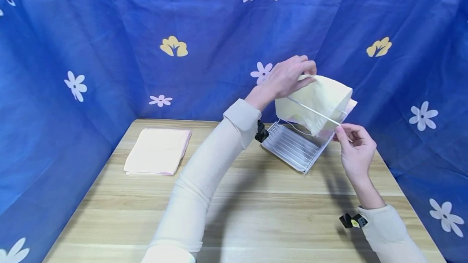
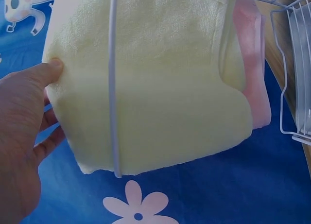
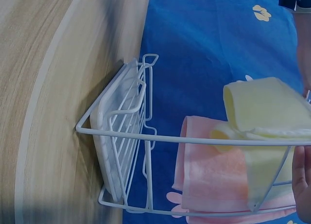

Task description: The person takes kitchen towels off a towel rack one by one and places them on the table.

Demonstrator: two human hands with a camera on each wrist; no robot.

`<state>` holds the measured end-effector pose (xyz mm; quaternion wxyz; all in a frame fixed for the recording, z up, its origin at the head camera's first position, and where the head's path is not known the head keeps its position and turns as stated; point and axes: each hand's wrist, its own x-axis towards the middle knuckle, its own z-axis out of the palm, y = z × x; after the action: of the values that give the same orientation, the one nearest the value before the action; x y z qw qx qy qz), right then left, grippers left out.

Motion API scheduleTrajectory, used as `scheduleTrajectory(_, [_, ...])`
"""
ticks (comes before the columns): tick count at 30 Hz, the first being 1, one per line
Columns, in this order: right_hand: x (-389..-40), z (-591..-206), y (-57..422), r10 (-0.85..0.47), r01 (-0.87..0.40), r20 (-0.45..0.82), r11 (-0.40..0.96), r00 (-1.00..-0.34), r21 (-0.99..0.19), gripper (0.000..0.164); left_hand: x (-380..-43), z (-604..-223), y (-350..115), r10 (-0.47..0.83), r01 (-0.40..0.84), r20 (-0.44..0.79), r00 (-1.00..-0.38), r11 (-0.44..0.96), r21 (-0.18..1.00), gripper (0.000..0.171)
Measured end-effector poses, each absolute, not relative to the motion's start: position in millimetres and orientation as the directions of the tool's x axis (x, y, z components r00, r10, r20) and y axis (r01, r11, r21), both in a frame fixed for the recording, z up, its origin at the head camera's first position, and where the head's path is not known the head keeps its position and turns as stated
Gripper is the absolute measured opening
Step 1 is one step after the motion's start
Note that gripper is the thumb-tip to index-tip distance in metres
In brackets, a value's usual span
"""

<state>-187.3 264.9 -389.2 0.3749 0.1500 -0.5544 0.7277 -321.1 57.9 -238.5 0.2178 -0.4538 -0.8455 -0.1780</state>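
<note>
A pale yellow towel (image 1: 329, 92) drapes over the upper part of a white wire rack (image 1: 308, 166). My left hand (image 1: 289, 76) pinches the towel's top left edge between thumb and fingers, as the left wrist view shows. A thin white bar (image 2: 112, 83) crosses in front of the yellow cloth. Behind it hangs a folded pink towel (image 3: 214, 178), lower on the rack. At the rack's right side, my right hand (image 1: 356, 145) grips the end of the white bar with thumb and fingers. Only part of this hand shows in the right wrist view.
A white slatted tray (image 1: 290, 147) forms the rack's base, on the wooden table (image 1: 263, 218). On the table's left lies a folded cream cloth (image 1: 157, 149) with pinkish edges. Blue fabric (image 1: 212, 19) with flower prints hangs around the table's back and sides.
</note>
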Motion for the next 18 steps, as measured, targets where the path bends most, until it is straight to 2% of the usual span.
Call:
scheduleTrajectory(6, [-186,-388,265,0.374,-0.704,0.633,-0.083,-0.678,-0.705,0.016,-321,-232,56,0.668,0.842,0.557,-0.494,0.526,0.117,0.020])
scheduleTrajectory(11, [-186,-387,264,0.375,-0.709,0.632,-0.110,-0.678,-0.696,0.010,-319,-224,52,0.653,0.844,0.581,-0.487,0.522,0.121,0.020])
scheduleTrajectory(18, [-187,-385,265,0.378,-0.702,0.627,-0.097,-0.681,-0.705,0.010,-317,-210,48,0.644,0.857,0.615,-0.455,0.505,0.105,0.019])
